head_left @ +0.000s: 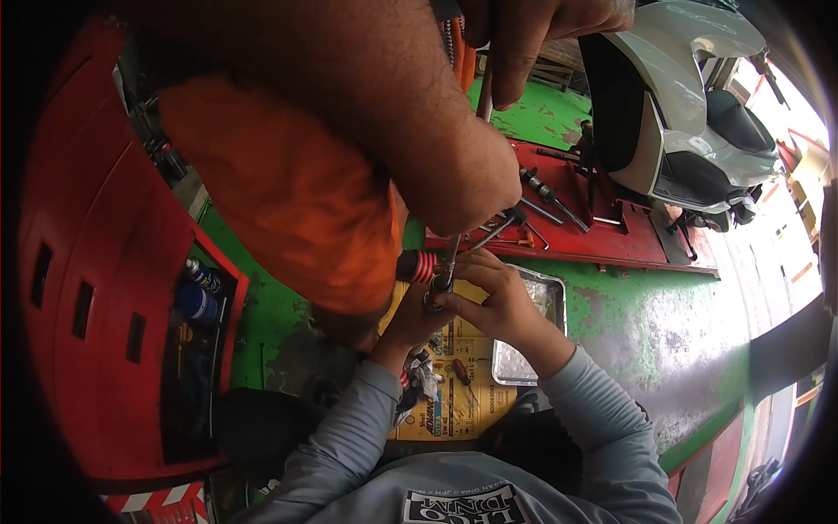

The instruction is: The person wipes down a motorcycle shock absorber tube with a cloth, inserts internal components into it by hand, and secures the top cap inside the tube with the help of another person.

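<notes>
Low in the middle, my left hand (417, 316) is closed around a metal cylindrical part (436, 295) with a round end. My right hand (502, 301) wraps the same part from the other side, its thumb lying near the round end. Just above my fingers, a thin metal tool shaft (454, 251) runs up toward a co-worker's fist (476, 188), which hides its upper end. The co-worker's other hand (524, 39) is near a metal bar (486, 92) at the top. Where the shaft meets the part is too small to tell.
Below my hands lie a yellow cardboard sheet (467, 419), a screwdriver (461, 371) and a metal tray (559, 301). Tools rest on a red platform (628, 249) beside a white scooter (698, 113). A red cabinet (105, 253) stands left; the co-worker's orange-clad leg (288, 183) is close.
</notes>
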